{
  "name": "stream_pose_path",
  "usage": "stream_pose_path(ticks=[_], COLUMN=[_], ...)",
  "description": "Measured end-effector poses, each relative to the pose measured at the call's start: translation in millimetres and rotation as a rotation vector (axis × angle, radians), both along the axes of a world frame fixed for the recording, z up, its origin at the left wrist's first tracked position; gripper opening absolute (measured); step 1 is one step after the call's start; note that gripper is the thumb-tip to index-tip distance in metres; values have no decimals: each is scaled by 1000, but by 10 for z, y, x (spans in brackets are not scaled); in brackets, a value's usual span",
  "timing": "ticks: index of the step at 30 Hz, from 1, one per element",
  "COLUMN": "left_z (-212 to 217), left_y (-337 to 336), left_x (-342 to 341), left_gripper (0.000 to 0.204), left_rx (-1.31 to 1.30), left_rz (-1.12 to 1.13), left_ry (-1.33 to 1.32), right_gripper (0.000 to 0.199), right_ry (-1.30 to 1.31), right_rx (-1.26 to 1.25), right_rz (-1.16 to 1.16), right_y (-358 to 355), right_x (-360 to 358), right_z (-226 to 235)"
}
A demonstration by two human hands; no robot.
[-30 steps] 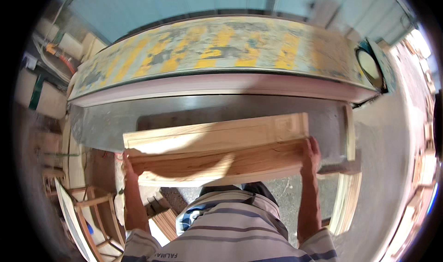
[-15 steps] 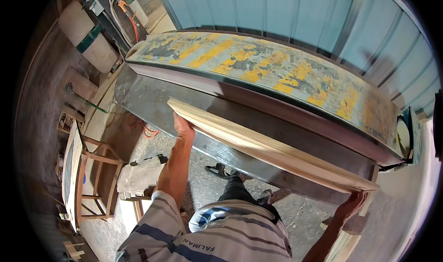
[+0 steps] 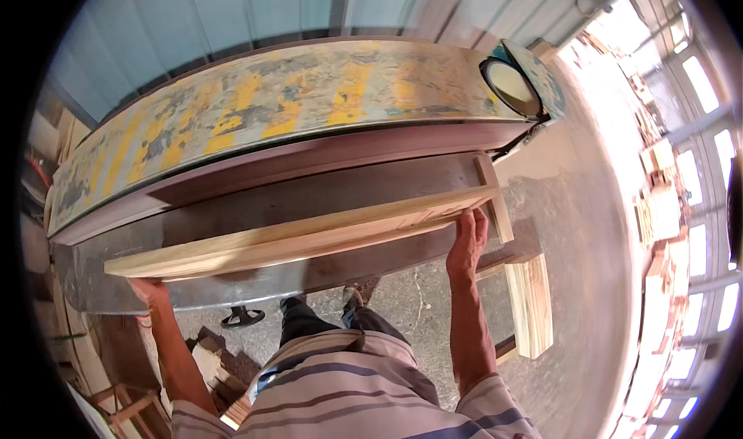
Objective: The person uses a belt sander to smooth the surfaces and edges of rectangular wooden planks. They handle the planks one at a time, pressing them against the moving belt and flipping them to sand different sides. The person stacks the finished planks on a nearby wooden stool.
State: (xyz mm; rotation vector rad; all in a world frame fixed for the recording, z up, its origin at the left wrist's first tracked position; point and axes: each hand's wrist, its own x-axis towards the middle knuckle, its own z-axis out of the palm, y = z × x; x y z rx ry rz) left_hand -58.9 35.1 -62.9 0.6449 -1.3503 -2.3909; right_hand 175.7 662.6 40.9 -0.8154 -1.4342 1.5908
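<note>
A long, pale wooden board (image 3: pixel 309 234) spans the dark metal table (image 3: pixel 379 178) of what looks like a long edge sander. Under its left end, my left hand (image 3: pixel 148 288) is closed on the lower edge. Near the right end my right hand (image 3: pixel 469 234) grips the same edge, fingers partly hidden by the wood. A strip of table shows between the board and the machine's pinkish-brown vertical face (image 3: pixel 325 153). The board's right end is close to a wooden strip (image 3: pixel 495 199) across the table end; whether they touch I cannot tell.
Behind the table runs the machine's worn cover (image 3: pixel 294 91) with yellow stripes, a round drum end (image 3: pixel 511 87) at its right. A black handwheel (image 3: pixel 242 317) sits below the table edge. Pale timber (image 3: pixel 530 307) stands at my right; more wood (image 3: pixel 662 215) lines the far right.
My view has swung to the right, bringing the machine's drum end and the timber at the right further into sight. Both hands still hold the board, which now appears tilted the other way.
</note>
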Motion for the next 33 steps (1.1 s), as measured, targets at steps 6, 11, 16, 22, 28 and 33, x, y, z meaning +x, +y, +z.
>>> stream_pose_path(ticks=[6, 11, 16, 22, 28, 33], left_z=[347, -68, 196, -435, 349, 1365], left_y=[483, -37, 319, -526, 243, 813], left_x=[52, -25, 32, -73, 176, 363], left_gripper=[29, 31, 37, 43, 49, 56], left_rx=[-66, -8, 1, -59, -68, -193], left_rz=[75, -2, 40, -108, 51, 0], left_ry=[52, 39, -1, 52, -29, 142], right_gripper=[42, 55, 52, 41, 37, 37], right_ry=[-33, -68, -229, -236, -246, -239], right_rx=[31, -5, 183, 24, 34, 2], right_rz=[69, 58, 28, 63, 69, 37], right_y=[9, 56, 43, 123, 191, 252], right_x=[84, 123, -71, -115, -64, -79], right_z=[20, 313, 630, 747, 752, 700])
